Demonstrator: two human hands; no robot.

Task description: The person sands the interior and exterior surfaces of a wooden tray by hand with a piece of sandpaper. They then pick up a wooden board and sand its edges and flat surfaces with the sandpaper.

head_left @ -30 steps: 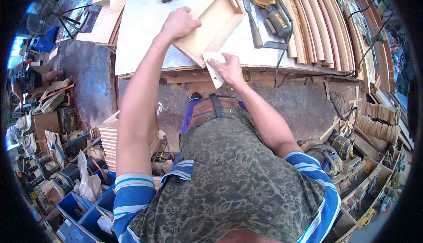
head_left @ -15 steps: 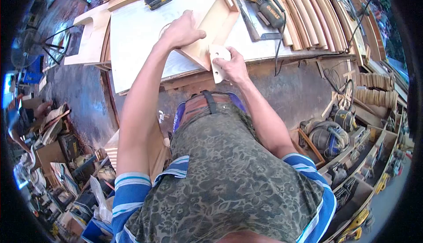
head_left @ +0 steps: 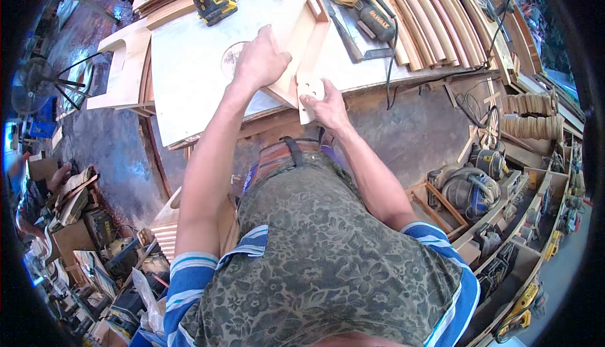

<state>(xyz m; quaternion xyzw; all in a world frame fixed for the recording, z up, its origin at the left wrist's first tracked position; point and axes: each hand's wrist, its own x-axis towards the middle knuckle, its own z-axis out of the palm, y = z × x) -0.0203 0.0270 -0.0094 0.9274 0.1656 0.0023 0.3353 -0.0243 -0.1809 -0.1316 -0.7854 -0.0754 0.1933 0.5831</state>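
A long, shallow wooden box frame (head_left: 309, 41) lies at a slant on the white worktable (head_left: 189, 76), one corner at the table's front edge. My left hand (head_left: 261, 60) is closed over the left side of this frame. At the near corner, my right hand (head_left: 328, 104) holds a pale flat piece with holes (head_left: 305, 109) against the frame's end, thumb on its face. Left of the frame, a round disc (head_left: 233, 59) is partly covered by my left hand.
A yellow cordless drill (head_left: 217, 8) lies behind my left hand. To the right are a sander (head_left: 376, 19), a dark square tool (head_left: 348, 37) and several long curved wood strips (head_left: 428, 19). A power cord (head_left: 391, 76) hangs over the front edge.
The view has shifted slightly. The frame appears turned a little more upright, and more of the round disc shows beside my left hand. Both hands keep their holds.
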